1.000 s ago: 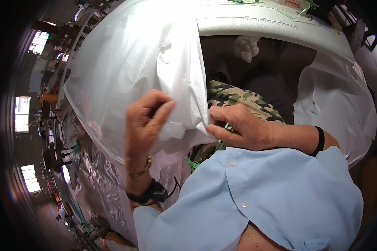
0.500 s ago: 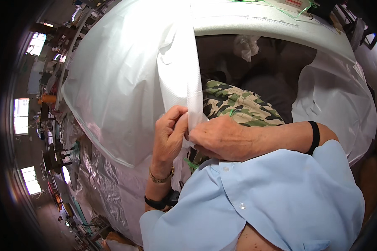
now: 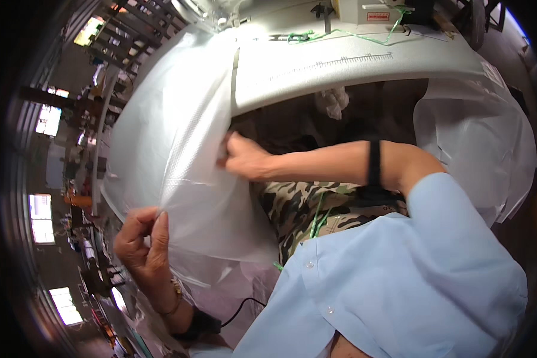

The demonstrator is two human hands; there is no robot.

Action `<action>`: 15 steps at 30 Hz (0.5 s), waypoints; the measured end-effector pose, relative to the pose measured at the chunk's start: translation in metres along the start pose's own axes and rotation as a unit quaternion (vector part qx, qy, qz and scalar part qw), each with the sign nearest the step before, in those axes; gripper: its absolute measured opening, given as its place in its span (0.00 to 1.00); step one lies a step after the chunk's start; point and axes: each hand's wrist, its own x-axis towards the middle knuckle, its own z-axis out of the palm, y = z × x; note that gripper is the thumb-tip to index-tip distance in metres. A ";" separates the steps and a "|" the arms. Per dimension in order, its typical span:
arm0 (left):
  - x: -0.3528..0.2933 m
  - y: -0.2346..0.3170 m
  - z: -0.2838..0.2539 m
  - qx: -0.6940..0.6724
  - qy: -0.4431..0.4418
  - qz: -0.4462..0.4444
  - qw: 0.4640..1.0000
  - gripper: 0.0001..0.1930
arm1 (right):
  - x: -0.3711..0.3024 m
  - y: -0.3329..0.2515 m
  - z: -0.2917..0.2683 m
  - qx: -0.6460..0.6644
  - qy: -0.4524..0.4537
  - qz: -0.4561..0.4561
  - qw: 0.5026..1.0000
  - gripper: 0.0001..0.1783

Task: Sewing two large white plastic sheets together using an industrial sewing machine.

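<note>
A large, thin white sheet (image 3: 143, 131), semi-translucent with a finely dotted folded band, drapes from the white table over its near-left side. My left hand (image 3: 146, 244) pinches this band at its lower end, thumb against forefinger. Farther right, my right hand (image 3: 244, 158) is curled at the sheet's right edge, slightly blurred, its fingertips partly hidden. The sheet lies between the two hands, its band slanting up toward a brightly lit machine part (image 3: 221, 21) at the table's far left.
A printed ruler scale (image 3: 340, 62) runs along the white tabletop (image 3: 292, 74). Green thread (image 3: 364, 39) lies near a boxy machine (image 3: 370, 15). Another white sheet (image 3: 477, 143) hangs at right. A crumpled plastic piece (image 3: 333, 102) hangs under the edge, above camouflage cloth (image 3: 304, 203).
My hands were together at the folded band; now they are apart. The left moved left and down with the band, the right up and left. The view shifted, showing more tabletop.
</note>
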 end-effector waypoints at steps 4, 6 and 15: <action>0.030 0.036 -0.002 0.218 -0.139 0.074 0.963 0.02 | 0.040 -0.067 0.111 -0.180 -0.346 -0.280 0.877 0.18; 0.024 0.039 0.009 0.216 -0.239 0.138 0.937 0.03 | 0.028 -0.061 0.141 -0.220 -0.395 -0.377 0.809 0.20; -0.089 -0.073 0.121 0.193 -0.122 0.052 0.972 0.06 | -0.027 0.069 0.002 -0.437 -0.341 -0.249 0.794 0.26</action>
